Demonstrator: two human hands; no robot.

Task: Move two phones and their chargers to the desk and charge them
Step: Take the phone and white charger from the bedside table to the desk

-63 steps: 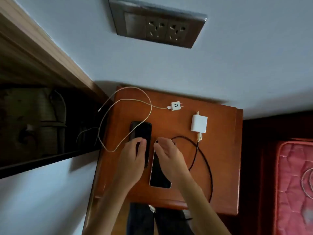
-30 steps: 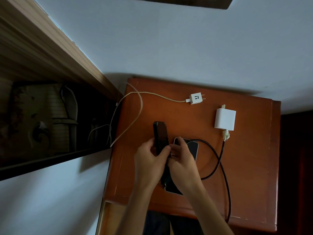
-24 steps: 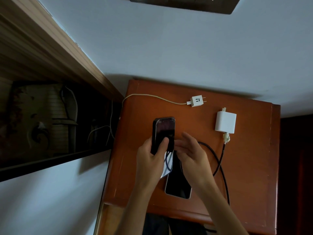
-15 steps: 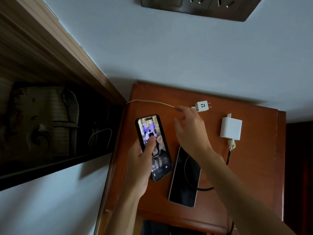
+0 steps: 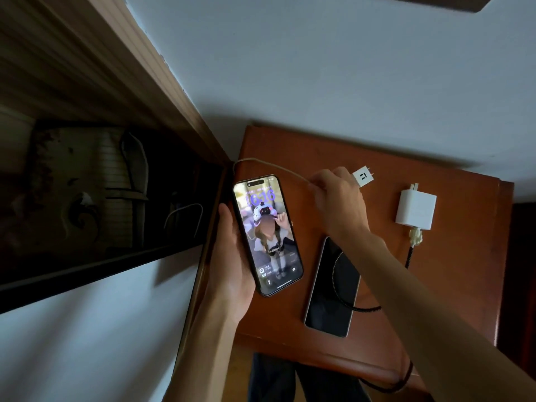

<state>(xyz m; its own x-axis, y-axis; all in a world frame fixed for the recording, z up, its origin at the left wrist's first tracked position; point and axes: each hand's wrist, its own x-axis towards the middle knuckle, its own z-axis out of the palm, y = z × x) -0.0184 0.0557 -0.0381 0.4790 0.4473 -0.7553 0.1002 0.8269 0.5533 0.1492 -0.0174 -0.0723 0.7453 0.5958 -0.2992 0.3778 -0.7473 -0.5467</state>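
My left hand (image 5: 229,256) holds a dark phone (image 5: 268,235) with its screen lit, lifted above the left part of the brown bedside table (image 5: 452,285). A second phone (image 5: 333,288), light-edged with a dark screen, lies flat on the table with a black braided cable (image 5: 362,308) looped across it. That cable runs to a large white charger (image 5: 416,208) at the right. My right hand (image 5: 338,198) is closed on the pale cable (image 5: 269,165) just behind the small white plug (image 5: 362,177).
A white wall stands behind the table, with the edge of a socket plate (image 5: 435,2) at the top. A wooden shelf (image 5: 116,68) and a dark recess lie to the left. My legs (image 5: 304,381) show below the table's front edge.
My left hand lifted the dark phone off the table and its screen lit up. My right hand left the second phone, reached back and closed on the pale cable by the small plug.
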